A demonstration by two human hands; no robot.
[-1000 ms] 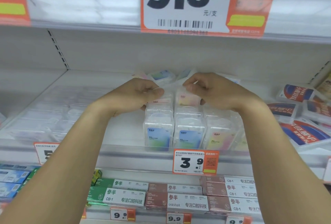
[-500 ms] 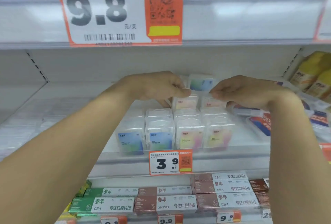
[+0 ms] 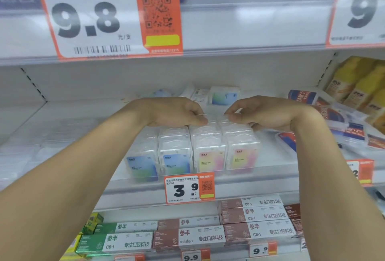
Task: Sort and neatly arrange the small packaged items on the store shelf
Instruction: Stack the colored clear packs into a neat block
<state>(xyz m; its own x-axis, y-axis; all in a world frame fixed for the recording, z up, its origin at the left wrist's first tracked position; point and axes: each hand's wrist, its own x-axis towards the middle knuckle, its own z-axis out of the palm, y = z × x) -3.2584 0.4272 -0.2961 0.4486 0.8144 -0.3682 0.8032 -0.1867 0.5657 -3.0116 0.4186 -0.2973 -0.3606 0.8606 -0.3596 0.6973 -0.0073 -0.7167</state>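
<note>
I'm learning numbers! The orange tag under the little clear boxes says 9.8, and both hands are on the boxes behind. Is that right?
Not quite. In the head view the price tag under the clear boxes says 3.9. Left hand and right hand are on the boxes behind.

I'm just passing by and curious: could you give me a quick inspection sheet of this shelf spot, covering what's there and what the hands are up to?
Surface: white metal store shelf, clear plastic lip along its front edge.
Job's things: four rows of small clear plastic boxes; front labels, two blue-green on the left and two pink-yellow on the right. One loose blue-green box lies at the back.
Clutter: red-and-blue flat packs piled untidily on the right.
Hands: left hand and right hand reach over the rows, fingers pinching at clear boxes further back; the exact grip is blurred.
Cables: nothing seen.
Surroundings: orange 3.9 price tag, toothpaste cartons below, large 9.8 tag above.
</note>
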